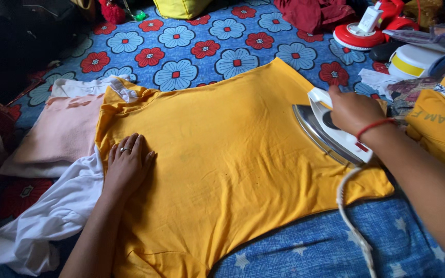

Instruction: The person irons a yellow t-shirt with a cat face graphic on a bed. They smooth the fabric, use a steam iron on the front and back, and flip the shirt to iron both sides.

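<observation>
A yellow T-shirt [233, 154] lies spread flat on a blue flowered sheet [191, 46]. My left hand [127, 162], with a ring on one finger, presses flat and open on the shirt's left side. My right hand [354, 110], a red thread around its wrist, grips the handle of a white electric iron [325, 136]. The iron is tilted, its metal soleplate facing left, at the shirt's right edge. Its white cord [354, 226] runs down toward the bottom edge.
Pink and white garments [63, 139] lie under the shirt's left side. Another yellow garment [439, 123] sits at the right. A red and white round device [359, 33], a white tub [413, 59] and red cloth [310, 13] lie at the back right.
</observation>
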